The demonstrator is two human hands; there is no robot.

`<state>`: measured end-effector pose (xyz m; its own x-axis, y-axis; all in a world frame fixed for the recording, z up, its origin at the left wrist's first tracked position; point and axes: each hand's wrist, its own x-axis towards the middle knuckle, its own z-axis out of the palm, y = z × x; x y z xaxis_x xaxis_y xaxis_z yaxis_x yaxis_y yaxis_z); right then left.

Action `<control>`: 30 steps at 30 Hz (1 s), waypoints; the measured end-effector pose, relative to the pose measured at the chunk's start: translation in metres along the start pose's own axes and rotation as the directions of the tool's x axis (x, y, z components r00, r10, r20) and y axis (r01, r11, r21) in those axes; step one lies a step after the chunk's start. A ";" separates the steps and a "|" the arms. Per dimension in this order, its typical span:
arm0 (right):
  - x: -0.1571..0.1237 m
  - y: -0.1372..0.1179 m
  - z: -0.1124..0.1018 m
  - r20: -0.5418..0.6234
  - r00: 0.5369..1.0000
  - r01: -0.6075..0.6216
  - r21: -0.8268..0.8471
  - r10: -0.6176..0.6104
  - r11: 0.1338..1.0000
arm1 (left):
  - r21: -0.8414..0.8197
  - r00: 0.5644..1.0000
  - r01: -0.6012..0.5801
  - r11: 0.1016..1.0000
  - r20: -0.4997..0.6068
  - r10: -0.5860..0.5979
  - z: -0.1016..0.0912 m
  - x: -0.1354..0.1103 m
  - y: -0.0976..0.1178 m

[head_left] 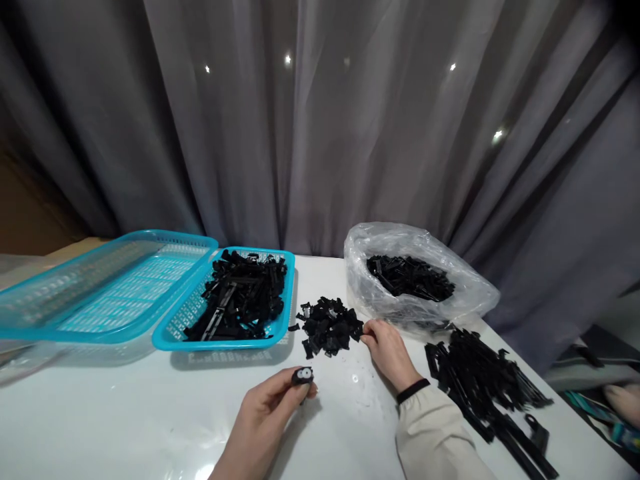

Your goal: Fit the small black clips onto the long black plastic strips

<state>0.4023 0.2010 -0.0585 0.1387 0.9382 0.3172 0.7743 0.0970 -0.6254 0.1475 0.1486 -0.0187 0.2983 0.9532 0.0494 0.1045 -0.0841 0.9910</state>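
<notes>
My left hand (265, 417) pinches a black plastic part with two round white discs on its end (303, 375), held above the white table. At the right edge of a heap of small black plastic pieces (327, 325), my right hand (387, 350) has its thumb and fingertips closed on a small black plastic piece, mostly hidden by the fingers. A dark band circles the right wrist.
A blue basket (163, 341) holds black parts, and a larger blue basket (115, 333) stands left of it. Behind my right hand is a clear plastic bag (470, 290) of black parts. Long black strips (480, 380) lie at the right. A grey curtain (320, 133) hangs behind.
</notes>
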 end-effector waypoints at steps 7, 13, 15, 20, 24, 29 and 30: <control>-0.001 0.000 -0.004 -0.032 0.999 0.015 0.058 -0.014 0.998 | -0.035 1.000 -0.002 0.999 0.019 0.002 0.002 -0.001 0.000; -0.013 -0.025 -0.015 -0.007 0.999 0.050 0.266 -0.050 0.963 | -0.044 1.000 0.003 0.999 0.030 -0.002 0.002 -0.001 0.000; -0.021 -0.038 -0.018 0.033 0.998 0.033 0.347 -0.047 0.937 | -0.040 0.999 -0.001 0.999 0.034 0.003 0.002 -0.001 0.000; -0.040 -0.072 -0.022 0.193 0.980 -0.097 0.644 -0.039 0.759 | -0.049 0.998 -0.014 0.999 0.060 0.017 0.002 -0.001 0.002; -0.049 -0.088 -0.021 0.254 0.967 -0.199 0.775 -0.007 0.600 | -0.058 0.997 -0.009 0.998 0.078 0.014 0.004 -0.004 0.002; -0.051 -0.093 -0.017 0.117 0.993 -0.076 0.806 -0.033 0.587 | -0.047 0.996 -0.022 0.999 0.090 0.026 0.004 -0.005 0.002; -0.052 -0.094 -0.016 0.105 0.994 -0.063 0.800 -0.035 0.597 | -0.048 0.996 -0.027 0.998 0.087 0.032 0.004 -0.005 0.003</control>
<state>0.3319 0.1377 -0.0046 0.0458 0.9639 0.2623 -0.0406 0.2642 -0.9636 0.1499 0.1428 -0.0169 0.3830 0.9211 0.0697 0.0502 -0.0961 0.9941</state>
